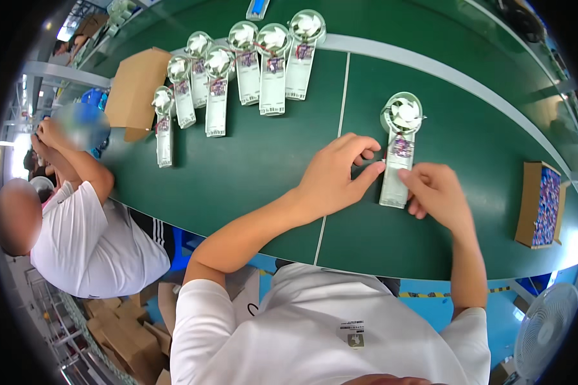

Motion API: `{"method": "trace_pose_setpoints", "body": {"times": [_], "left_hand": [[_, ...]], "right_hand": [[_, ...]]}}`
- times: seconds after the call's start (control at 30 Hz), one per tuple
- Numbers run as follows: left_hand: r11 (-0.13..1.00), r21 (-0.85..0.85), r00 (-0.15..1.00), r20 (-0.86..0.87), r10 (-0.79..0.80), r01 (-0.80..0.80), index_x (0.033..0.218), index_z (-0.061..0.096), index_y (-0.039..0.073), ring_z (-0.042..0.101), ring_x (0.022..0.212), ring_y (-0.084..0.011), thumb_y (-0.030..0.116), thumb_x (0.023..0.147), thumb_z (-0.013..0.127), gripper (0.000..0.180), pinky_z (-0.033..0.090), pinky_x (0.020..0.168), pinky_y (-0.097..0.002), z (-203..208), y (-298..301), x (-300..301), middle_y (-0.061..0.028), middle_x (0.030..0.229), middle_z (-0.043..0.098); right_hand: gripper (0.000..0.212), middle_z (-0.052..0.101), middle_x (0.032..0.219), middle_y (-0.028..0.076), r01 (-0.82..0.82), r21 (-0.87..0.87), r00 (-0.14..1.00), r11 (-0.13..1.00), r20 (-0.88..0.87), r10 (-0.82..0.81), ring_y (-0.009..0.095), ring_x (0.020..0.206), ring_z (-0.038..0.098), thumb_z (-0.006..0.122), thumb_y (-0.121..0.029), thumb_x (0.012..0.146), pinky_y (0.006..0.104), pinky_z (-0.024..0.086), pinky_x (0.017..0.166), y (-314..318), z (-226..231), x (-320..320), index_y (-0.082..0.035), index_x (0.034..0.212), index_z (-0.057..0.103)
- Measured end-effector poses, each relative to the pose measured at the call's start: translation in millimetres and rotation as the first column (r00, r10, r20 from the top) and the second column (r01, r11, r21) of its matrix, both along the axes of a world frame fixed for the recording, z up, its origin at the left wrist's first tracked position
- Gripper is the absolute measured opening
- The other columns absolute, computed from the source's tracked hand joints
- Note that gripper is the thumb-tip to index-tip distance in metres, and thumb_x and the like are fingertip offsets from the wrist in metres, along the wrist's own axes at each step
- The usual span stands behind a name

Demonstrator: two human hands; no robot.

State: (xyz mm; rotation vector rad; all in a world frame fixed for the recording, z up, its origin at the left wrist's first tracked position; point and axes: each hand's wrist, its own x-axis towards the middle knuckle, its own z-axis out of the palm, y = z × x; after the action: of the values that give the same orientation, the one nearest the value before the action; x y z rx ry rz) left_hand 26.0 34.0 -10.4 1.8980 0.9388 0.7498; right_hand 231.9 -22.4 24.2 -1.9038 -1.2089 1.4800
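An opened handheld fan housing (395, 183) lies on the green table in front of me, with its white blades at the far end. A small purple circuit board (401, 147) with red wires sits just below the blades. My left hand (340, 170) is at the housing's left edge beside the board, thumb and forefinger apart, thumb tip close to the edge. From the right, my right hand (437, 192) grips the lower half of the housing, one fingertip on its face and the other fingers curled at its side.
Several similar open fan housings (273, 83) stand in a row at the far left, near a cardboard sheet (135, 93). An open carton (538, 205) full of small purple parts is at the right. Another person (96, 237) sits at left; a standing fan (547, 330) is lower right.
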Motion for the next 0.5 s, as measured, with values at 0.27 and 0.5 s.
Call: {"method": "trace_pose_setpoints", "body": {"times": [0.27,0.5], "left_hand": [[0.996,0.075,0.999,-0.022,0.044,-0.043,0.113,0.058,0.003,0.063,0.071,-0.0200,0.016,0.084,0.073,0.035,0.052,0.059,-0.0313,4.0,-1.8,1.9,-0.0114,0.097,0.063],[0.893,-0.450,0.997,0.057,0.054,-0.023,0.117,0.060,0.003,0.051,0.055,-0.0045,0.004,0.083,0.074,0.037,0.042,0.050,-0.0213,-0.5,-6.0,8.9,-0.0087,0.095,0.069]], "right_hand": [[0.017,0.063,0.075,0.002,-0.059,0.154,0.997,0.986,-0.040,0.066,0.003,0.048,0.049,0.059,-0.014,0.095,0.0178,0.037,0.039,33.0,12.9,30.0,0.002,0.094,0.064],[0.015,0.063,0.074,0.002,-0.119,0.038,0.982,0.992,-0.141,0.124,0.002,0.048,0.047,0.061,-0.011,0.094,0.0173,0.032,0.039,30.8,9.7,23.4,0.003,0.096,0.067]]}}
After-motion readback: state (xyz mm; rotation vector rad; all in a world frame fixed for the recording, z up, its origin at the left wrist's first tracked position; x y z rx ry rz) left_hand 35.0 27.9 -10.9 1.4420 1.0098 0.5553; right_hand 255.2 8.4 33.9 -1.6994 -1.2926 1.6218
